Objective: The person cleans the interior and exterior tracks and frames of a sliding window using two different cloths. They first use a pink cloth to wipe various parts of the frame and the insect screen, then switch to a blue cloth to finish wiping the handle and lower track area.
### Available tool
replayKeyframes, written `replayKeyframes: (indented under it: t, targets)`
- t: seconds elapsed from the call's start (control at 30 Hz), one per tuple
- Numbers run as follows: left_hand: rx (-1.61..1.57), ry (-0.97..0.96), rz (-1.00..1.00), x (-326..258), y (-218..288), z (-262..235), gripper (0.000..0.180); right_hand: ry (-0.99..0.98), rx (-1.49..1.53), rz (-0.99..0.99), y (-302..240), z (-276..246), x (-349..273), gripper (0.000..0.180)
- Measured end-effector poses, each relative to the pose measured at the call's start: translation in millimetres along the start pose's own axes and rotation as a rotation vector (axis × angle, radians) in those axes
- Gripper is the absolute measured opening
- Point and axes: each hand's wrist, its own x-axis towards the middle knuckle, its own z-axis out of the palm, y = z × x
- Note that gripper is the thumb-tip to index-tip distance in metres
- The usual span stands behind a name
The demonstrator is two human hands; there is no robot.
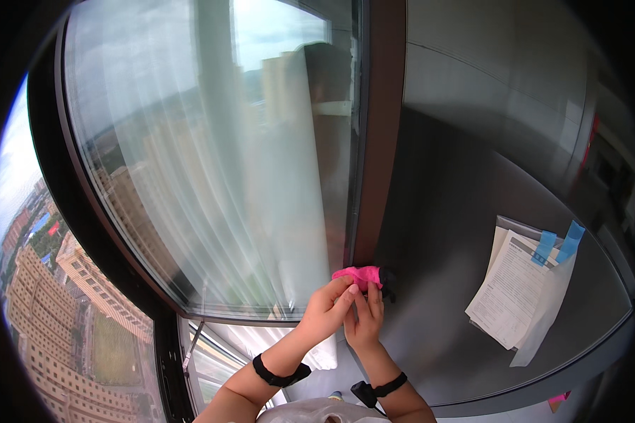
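Note:
A small bright pink cloth [358, 275] is pressed against the dark window frame [375, 141] near its lower end. My left hand [327, 307] pinches the cloth's lower left edge with thumb and fingers. Beside it, my right hand [365, 319] has its fingers up on the cloth's underside. A small black object [386, 280] sticks out at the cloth's right end; I cannot tell what it is. Both wrists wear black bands.
A large glass pane [212, 155] fills the left, with city buildings far below. Right of the frame is a dark glossy wall panel [458, 211] with white paper sheets [518, 289] stuck on by blue tape [559, 243].

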Motion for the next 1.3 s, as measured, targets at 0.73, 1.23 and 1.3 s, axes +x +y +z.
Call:
replayKeyframes:
  t: [0.73, 1.23, 1.3]
  targets:
    - [0.372, 0.240, 0.659, 30.1, 119.9, -61.2, 0.021, 0.319, 0.001, -0.434, -73.3, -39.2, 353.6, 0.034]
    - [0.291, 0.319, 0.658, 20.8, 147.7, -81.5, 0.023, 0.273, -0.068, -0.463, -144.4, -93.6, 586.5, 0.038]
    - [0.289, 0.291, 0.621, 18.9, 144.1, -85.6, 0.023, 0.324, -0.096, -0.511, -137.4, -85.6, 576.9, 0.038]
